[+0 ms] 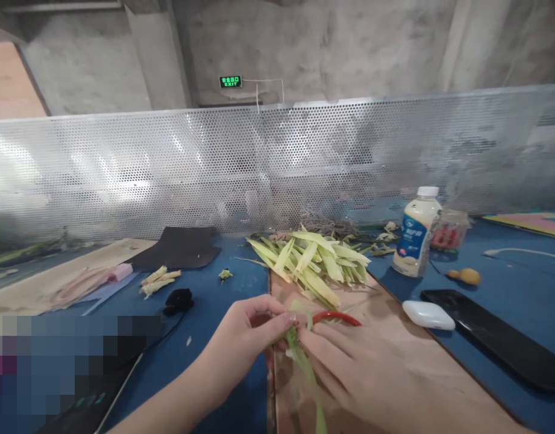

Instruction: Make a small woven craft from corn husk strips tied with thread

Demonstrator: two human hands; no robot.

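Thin pale-green corn husk strips (pixel 310 367) run between my hands and hang down over the brown board (pixel 290 398). My left hand (pixel 254 331) is closed, thumb and forefinger pinching the husk at its upper end. From the other side my right hand (pixel 349 361) is closed with its fingertips on the same husk; its palm side is hidden. A glossy red curved piece (pixel 338 317) shows just behind the right fingers, and I cannot tell whether they touch it. Beyond the hands, a heap of green corn husks (pixel 322 259) lies on the board's far end.
On the blue table at right are a milk bottle (pixel 416 235), clear plastic box (pixel 451 229), white earbud case (pixel 428 314) and black phone (pixel 498 337). At left lie black sheet (pixel 175 247), dried husk pieces (pixel 158 280) and a black cabled object (pixel 178 300). A perforated metal screen (pixel 191 169) stands behind.
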